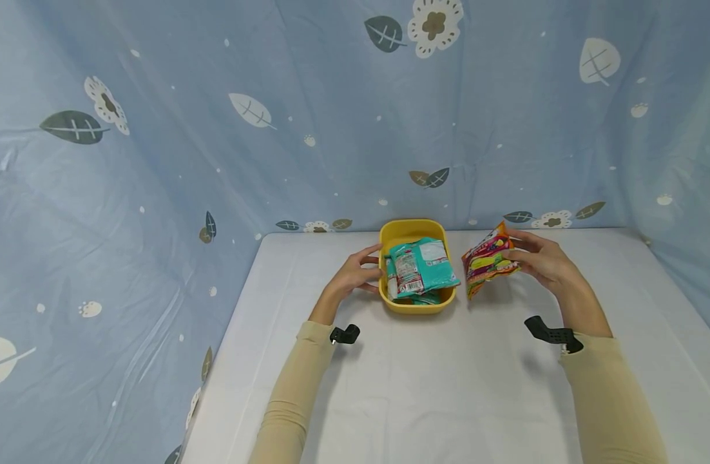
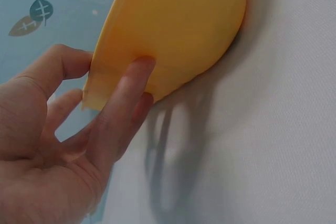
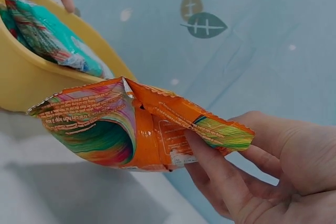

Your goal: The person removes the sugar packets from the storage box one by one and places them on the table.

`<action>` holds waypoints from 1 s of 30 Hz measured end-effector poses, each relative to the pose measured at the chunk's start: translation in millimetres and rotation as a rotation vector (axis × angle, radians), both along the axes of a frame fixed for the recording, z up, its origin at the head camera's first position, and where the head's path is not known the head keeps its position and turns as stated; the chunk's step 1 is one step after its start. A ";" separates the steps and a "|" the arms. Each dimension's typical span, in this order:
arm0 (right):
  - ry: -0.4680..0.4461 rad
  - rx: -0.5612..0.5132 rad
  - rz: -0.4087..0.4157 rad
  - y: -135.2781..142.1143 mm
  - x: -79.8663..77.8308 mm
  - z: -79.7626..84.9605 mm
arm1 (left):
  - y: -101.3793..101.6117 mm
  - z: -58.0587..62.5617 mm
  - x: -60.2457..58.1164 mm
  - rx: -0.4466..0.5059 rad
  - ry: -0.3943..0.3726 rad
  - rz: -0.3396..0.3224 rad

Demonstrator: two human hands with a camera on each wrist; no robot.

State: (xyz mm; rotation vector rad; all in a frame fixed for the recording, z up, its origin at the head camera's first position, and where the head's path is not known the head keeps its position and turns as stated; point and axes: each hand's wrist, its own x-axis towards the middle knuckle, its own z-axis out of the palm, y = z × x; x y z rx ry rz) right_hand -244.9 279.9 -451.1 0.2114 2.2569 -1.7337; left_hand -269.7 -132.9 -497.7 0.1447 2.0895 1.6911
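Note:
A yellow tub stands at the far middle of the white table, with teal snack packets piled inside it. My left hand grips the tub's left wall, thumb and fingers curled over its rim. My right hand pinches an orange and multicoloured snack packet by its right end, holding it just above the table to the right of the tub.
The white table runs toward me from the tub. A blue cloth printed with leaves and flowers hangs behind and along both sides. Black wrist straps sit on both cream sleeves.

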 end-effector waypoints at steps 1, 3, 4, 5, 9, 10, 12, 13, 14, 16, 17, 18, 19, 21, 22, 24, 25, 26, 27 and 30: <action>0.000 -0.003 0.003 -0.2 0.2 0.1 | 0.2 0.0 -0.1 0.000 -0.003 0.000; 0.001 -0.009 0.014 0.0 0.0 -0.3 | 0.7 -0.1 -0.5 0.001 -0.007 0.003; -0.001 -0.010 0.016 0.0 -0.2 -0.6 | 0.8 -0.1 -0.6 0.001 -0.008 0.005; -0.002 -0.009 0.017 0.3 -0.4 -1.4 | 0.9 -0.3 -0.7 0.000 -0.007 0.007; -0.013 -0.008 0.009 1.8 -1.2 -6.0 | 0.7 -2.1 -1.3 0.000 0.006 0.009; -0.018 -0.010 0.003 2.3 -1.1 -7.2 | 0.6 -2.7 -1.4 0.001 0.009 0.008; -0.020 -0.018 0.000 3.5 -0.9 -9.3 | 0.5 -3.4 -1.5 -0.001 0.013 0.009; -0.021 -0.021 -0.003 3.9 -0.7 -9.8 | 0.5 -3.5 -1.5 0.000 0.014 0.010; -0.021 -0.026 -0.004 4.3 -0.4 -10.3 | 0.5 -3.6 -1.4 -0.001 0.014 0.011; -0.020 -0.028 -0.005 4.9 -0.2 -11.5 | 0.6 -3.5 -1.4 -0.001 0.013 0.012; -0.017 -0.028 -0.004 5.1 -0.1 -11.9 | 0.6 -3.3 -1.3 -0.002 0.014 0.011; -0.018 -0.027 -0.005 5.3 0.1 -12.4 | 0.6 -3.1 -1.4 -0.002 0.013 0.011; -0.019 -0.027 -0.007 5.4 0.2 -12.8 | 0.6 -2.9 -1.4 -0.001 0.012 0.009; -0.022 -0.029 -0.008 6.3 0.2 -13.9 | 0.5 -2.5 -1.3 -0.002 0.010 0.004; -0.027 -0.034 -0.013 6.8 0.2 -14.6 | 0.5 -2.2 -1.3 -0.001 0.010 0.000; -0.033 -0.043 -0.018 7.8 0.8 -15.6 | 0.4 -1.9 -1.3 0.002 0.006 -0.005; -0.034 -0.048 -0.018 8.3 1.1 -16.2 | 0.3 -1.9 -1.3 0.004 0.004 -0.008; -0.036 -0.054 -0.017 8.8 1.5 -17.1 | 0.3 -1.9 -1.4 0.004 0.003 -0.009; -0.038 -0.060 -0.017 9.3 2.0 -18.0 | 0.4 -1.8 -1.5 0.004 0.002 -0.009; -0.034 -0.074 -0.008 10.8 3.2 -21.0 | 0.4 -1.7 -1.6 -0.002 0.001 -0.005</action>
